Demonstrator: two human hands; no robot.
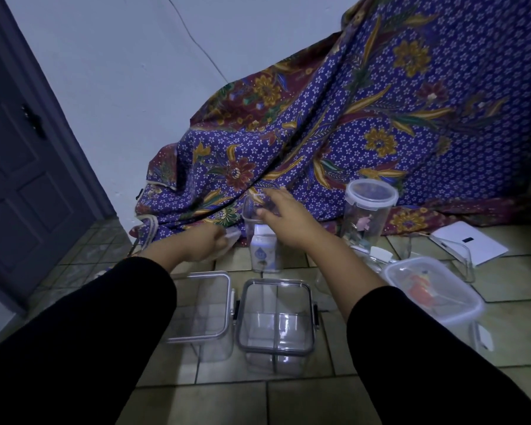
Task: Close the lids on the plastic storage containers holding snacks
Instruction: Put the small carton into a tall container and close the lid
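Observation:
A tall clear container (pixel 253 214) stands on the tiled floor by the patterned cloth, with a white packet (pixel 264 248) inside it. My right hand (pixel 288 214) grips its open top rim, thumb at the front and fingers over the back. My left hand (pixel 207 245) is just left of it, closed on a blurred translucent piece that looks like a lid (pixel 232 236). Nearer to me stand two square clear containers, the left one (pixel 200 308) with a clear rim and the right one (pixel 276 317) with a grey-rimmed lid on top.
A round lidded jar (pixel 370 207) with snacks stands at the back right. A lidded rectangular box (pixel 432 289) with orange snacks is at the right, a white flat object (pixel 469 242) behind it. The patterned cloth (pixel 350 124) drapes behind; a dark door (pixel 28 179) stands left.

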